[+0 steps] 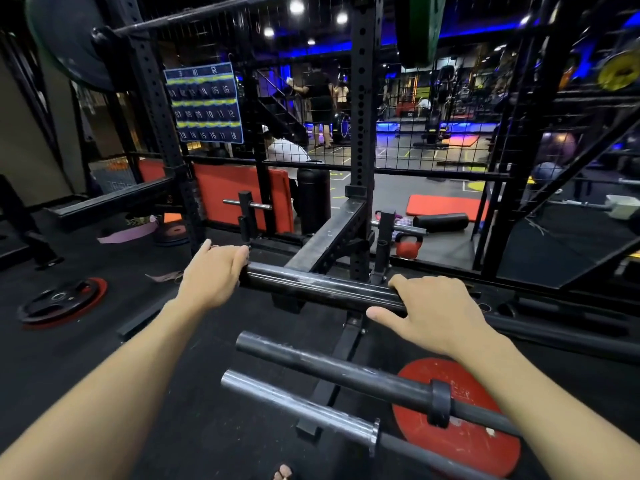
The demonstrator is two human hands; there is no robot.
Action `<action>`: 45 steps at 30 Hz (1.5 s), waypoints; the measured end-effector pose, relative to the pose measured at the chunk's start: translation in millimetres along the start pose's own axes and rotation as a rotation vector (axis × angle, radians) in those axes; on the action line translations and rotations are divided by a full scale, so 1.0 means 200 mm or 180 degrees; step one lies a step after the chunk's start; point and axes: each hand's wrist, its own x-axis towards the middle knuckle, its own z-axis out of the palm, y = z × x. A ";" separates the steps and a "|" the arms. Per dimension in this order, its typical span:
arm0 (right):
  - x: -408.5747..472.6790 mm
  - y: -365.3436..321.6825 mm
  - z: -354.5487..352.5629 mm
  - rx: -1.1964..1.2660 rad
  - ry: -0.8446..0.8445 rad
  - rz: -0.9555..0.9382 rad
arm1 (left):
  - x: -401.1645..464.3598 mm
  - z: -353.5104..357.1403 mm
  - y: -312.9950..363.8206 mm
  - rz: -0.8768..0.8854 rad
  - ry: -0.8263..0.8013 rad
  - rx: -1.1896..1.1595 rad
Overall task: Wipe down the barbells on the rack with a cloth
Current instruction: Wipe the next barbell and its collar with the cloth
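Now, both hands (212, 276) (434, 311) gripping top barbell (318, 287)

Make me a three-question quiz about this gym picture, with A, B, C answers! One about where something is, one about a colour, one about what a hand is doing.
1. Where is the kettlebell?
A. on the floor behind the rack
B. on a barbell
C. in a hand

2. What colour is the plate under the lower barbells?
A. green
B. red
C. white

3. What is the left hand doing?
A. hanging free
B. waving
C. holding the top barbell's end

Answers: 1 A, the kettlebell sits on the floor. 2 B, the plate is red. 3 C, the left hand wraps the top barbell.
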 end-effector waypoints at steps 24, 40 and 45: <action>-0.49 -0.57 -0.66 0.2311 0.1751 -0.0796 | -0.82 -0.81 0.75 -0.1388 -0.0741 -0.5133; -0.84 -0.43 -0.78 0.3713 0.1126 0.0207 | -1.18 -0.94 0.99 -0.0318 -0.0863 -0.4727; -0.76 -0.28 -0.59 0.5025 0.1088 0.1168 | -1.02 -0.82 1.08 -0.0490 -0.0796 -0.4326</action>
